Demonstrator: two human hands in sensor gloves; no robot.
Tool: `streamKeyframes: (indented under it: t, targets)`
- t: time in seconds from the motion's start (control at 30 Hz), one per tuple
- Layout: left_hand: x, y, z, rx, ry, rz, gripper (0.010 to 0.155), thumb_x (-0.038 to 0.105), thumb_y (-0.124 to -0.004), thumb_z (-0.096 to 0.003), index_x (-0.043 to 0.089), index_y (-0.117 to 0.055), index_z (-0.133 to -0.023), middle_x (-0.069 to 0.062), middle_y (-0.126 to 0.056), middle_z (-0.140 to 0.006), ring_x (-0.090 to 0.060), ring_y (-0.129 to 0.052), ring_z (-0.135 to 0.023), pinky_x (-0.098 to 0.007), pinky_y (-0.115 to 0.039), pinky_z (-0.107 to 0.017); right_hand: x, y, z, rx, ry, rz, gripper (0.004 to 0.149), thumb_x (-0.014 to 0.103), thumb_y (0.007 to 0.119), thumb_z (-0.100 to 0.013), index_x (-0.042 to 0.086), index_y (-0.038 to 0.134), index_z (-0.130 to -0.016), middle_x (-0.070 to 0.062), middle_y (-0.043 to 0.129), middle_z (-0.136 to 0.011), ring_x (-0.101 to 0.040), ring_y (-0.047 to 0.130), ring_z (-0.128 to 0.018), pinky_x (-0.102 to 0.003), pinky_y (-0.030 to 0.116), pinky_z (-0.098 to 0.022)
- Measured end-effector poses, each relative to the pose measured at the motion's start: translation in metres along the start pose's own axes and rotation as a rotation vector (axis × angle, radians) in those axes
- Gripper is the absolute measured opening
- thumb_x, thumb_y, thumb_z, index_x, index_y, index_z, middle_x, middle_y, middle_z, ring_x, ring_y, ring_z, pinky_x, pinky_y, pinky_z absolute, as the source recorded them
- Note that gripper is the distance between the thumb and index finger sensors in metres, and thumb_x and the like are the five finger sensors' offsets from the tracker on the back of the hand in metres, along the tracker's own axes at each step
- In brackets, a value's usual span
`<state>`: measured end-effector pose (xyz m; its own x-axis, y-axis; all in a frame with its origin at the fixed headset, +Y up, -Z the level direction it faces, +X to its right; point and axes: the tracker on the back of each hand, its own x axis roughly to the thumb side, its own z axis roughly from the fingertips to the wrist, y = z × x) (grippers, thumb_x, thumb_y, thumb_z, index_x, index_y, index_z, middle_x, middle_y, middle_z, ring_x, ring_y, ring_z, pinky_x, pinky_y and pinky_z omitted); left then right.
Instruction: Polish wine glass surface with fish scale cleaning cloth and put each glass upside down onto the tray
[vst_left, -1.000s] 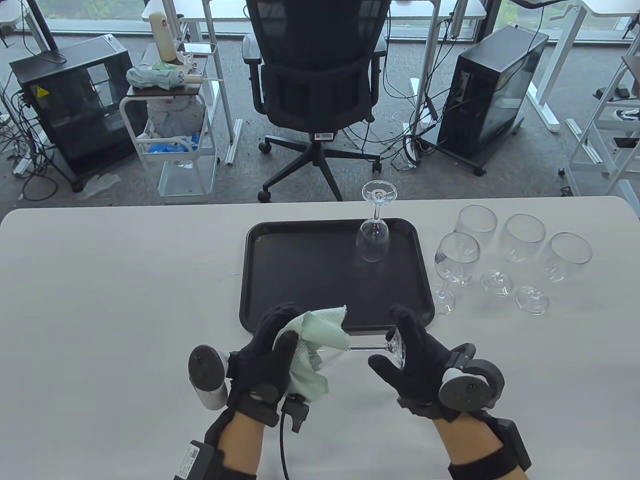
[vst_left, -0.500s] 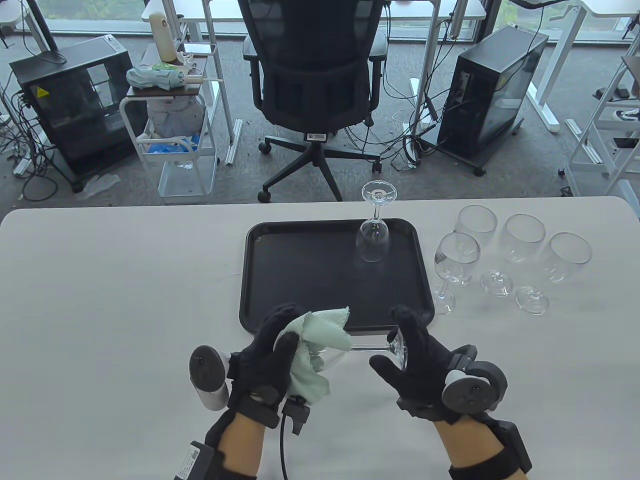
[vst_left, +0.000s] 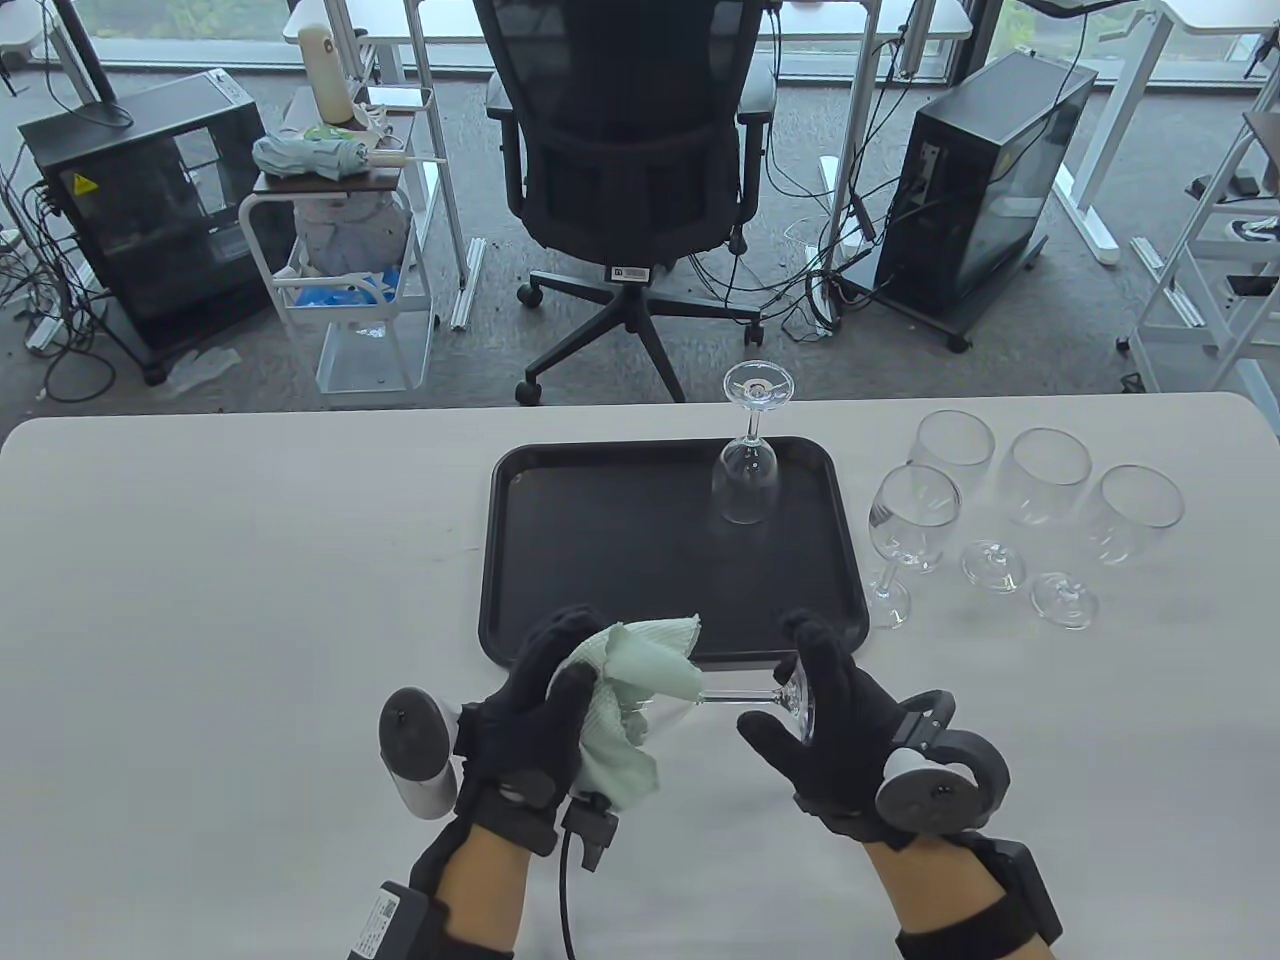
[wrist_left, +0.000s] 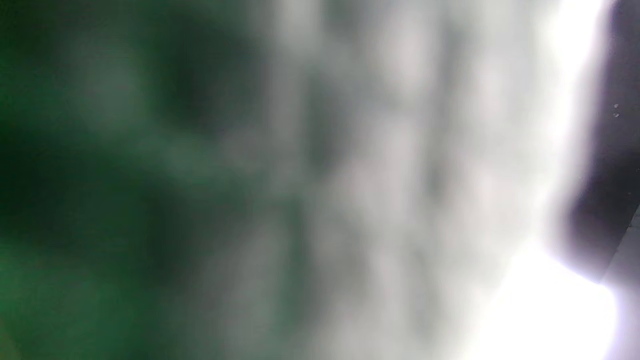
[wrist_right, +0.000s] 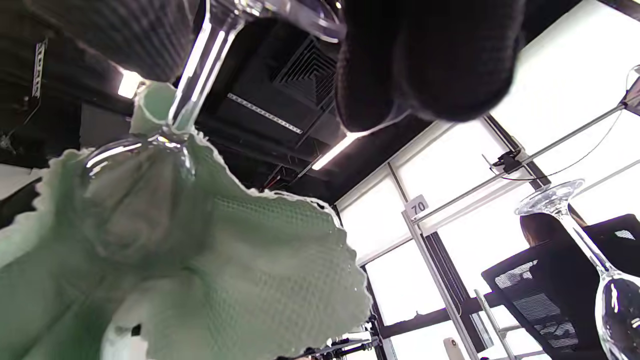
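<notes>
A wine glass (vst_left: 735, 697) lies sideways between both hands above the table's near edge. My left hand (vst_left: 560, 690) wraps the pale green cloth (vst_left: 625, 705) round its bowl. My right hand (vst_left: 800, 700) grips the glass's foot (vst_left: 797, 695) between thumb and fingers. In the right wrist view the stem (wrist_right: 197, 65) runs down into the cloth (wrist_right: 225, 270), with my gloved fingers (wrist_right: 425, 55) at the foot. One glass (vst_left: 748, 470) stands upside down on the black tray (vst_left: 600, 560). The left wrist view is a blur of green and grey.
Several upright wine glasses (vst_left: 1010, 500) stand on the table right of the tray. An office chair (vst_left: 630, 150) sits beyond the table's far edge. The upside-down glass (wrist_right: 585, 240) shows at the right of the right wrist view.
My right hand has turned slightly at the glass's foot. The cloth's folds on the bowl have shifted a little; the glass stays where it was.
</notes>
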<state>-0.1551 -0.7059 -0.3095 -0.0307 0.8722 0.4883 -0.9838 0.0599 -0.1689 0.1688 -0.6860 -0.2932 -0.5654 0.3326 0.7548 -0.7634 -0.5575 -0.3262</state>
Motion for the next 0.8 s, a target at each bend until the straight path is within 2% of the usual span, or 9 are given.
streamKeyframes:
  t: [0.07, 0.17, 0.23, 0.33, 0.43, 0.53, 0.63, 0.67, 0.8]
  targets:
    - [0.002, -0.002, 0.001, 0.0, -0.009, -0.023, 0.061, 0.071, -0.069, -0.0529, 0.036, -0.063, -0.103, -0.001, -0.058, -0.114, -0.036, -0.071, -0.097, -0.054, -0.087, -0.047, -0.005, 0.003, -0.001, 0.039, 0.167, -0.191, 0.076, 0.057, 0.071, -0.054, 0.027, 0.027, -0.107, -0.018, 0.057, -0.1, -0.027, 0.092, -0.049, -0.036, 0.09, -0.029]
    - [0.005, -0.003, 0.002, 0.031, -0.034, -0.109, 0.061, 0.071, -0.069, -0.0522, 0.038, -0.063, -0.103, 0.0, -0.058, -0.114, -0.035, -0.07, -0.097, -0.054, -0.086, -0.047, -0.014, 0.008, 0.002, 0.174, 0.475, -0.415, 0.076, 0.065, 0.062, -0.053, 0.022, 0.034, -0.109, -0.022, 0.064, -0.095, -0.027, 0.093, -0.041, -0.036, 0.088, -0.023]
    - [0.004, -0.001, 0.0, 0.013, -0.027, -0.088, 0.06, 0.07, -0.069, -0.0524, 0.037, -0.064, -0.102, -0.001, -0.059, -0.113, -0.036, -0.071, -0.097, -0.054, -0.086, -0.047, -0.015, 0.007, 0.0, 0.163, 0.412, -0.379, 0.08, 0.067, 0.065, -0.052, 0.021, 0.034, -0.109, -0.023, 0.064, -0.094, -0.03, 0.093, -0.045, -0.039, 0.089, -0.026]
    - [0.0, 0.003, 0.0, 0.019, -0.007, -0.053, 0.06, 0.07, -0.069, -0.0531, 0.036, -0.064, -0.102, -0.001, -0.06, -0.113, -0.036, -0.072, -0.096, -0.055, -0.087, -0.046, -0.004, 0.004, -0.002, 0.113, 0.165, -0.16, 0.089, 0.065, 0.072, -0.049, 0.024, 0.02, -0.108, -0.02, 0.052, -0.105, -0.036, 0.09, -0.059, -0.046, 0.086, -0.038]
    - [-0.003, 0.004, -0.001, -0.013, 0.021, 0.029, 0.06, 0.07, -0.068, -0.054, 0.036, -0.064, -0.103, -0.002, -0.06, -0.113, -0.037, -0.071, -0.096, -0.055, -0.087, -0.046, 0.007, -0.002, -0.002, 0.038, -0.079, 0.089, 0.095, 0.063, 0.077, -0.048, 0.024, 0.011, -0.105, -0.017, 0.047, -0.107, -0.03, 0.092, -0.062, -0.041, 0.09, -0.04]
    - [-0.001, 0.0, 0.0, -0.007, 0.008, 0.02, 0.06, 0.071, -0.068, -0.0535, 0.036, -0.063, -0.103, -0.002, -0.059, -0.113, -0.036, -0.071, -0.096, -0.054, -0.087, -0.046, 0.002, -0.001, -0.001, 0.016, 0.042, -0.065, 0.082, 0.06, 0.073, -0.051, 0.027, 0.022, -0.107, -0.017, 0.054, -0.101, -0.028, 0.092, -0.055, -0.037, 0.09, -0.034]
    - [0.001, -0.001, 0.001, 0.012, -0.032, -0.057, 0.061, 0.071, -0.068, -0.0524, 0.037, -0.063, -0.102, -0.001, -0.058, -0.113, -0.035, -0.07, -0.097, -0.054, -0.086, -0.048, -0.006, 0.003, -0.001, 0.134, 0.373, -0.307, 0.08, 0.069, 0.062, -0.051, 0.022, 0.033, -0.109, -0.021, 0.064, -0.093, -0.025, 0.093, -0.042, -0.035, 0.088, -0.023]
    - [0.001, 0.001, 0.001, 0.017, -0.043, -0.07, 0.061, 0.071, -0.068, -0.0523, 0.037, -0.064, -0.102, -0.001, -0.059, -0.113, -0.035, -0.071, -0.097, -0.054, -0.087, -0.047, -0.006, 0.004, 0.0, 0.158, 0.395, -0.366, 0.082, 0.069, 0.064, -0.051, 0.022, 0.033, -0.109, -0.022, 0.063, -0.094, -0.027, 0.092, -0.043, -0.037, 0.087, -0.024]
    - [-0.001, 0.004, 0.0, 0.016, -0.012, -0.035, 0.059, 0.07, -0.069, -0.0532, 0.036, -0.065, -0.102, -0.002, -0.061, -0.112, -0.036, -0.072, -0.096, -0.055, -0.087, -0.046, 0.003, 0.0, -0.003, 0.124, 0.156, -0.125, 0.089, 0.067, 0.07, -0.05, 0.023, 0.02, -0.108, -0.021, 0.054, -0.104, -0.034, 0.091, -0.054, -0.043, 0.087, -0.034]
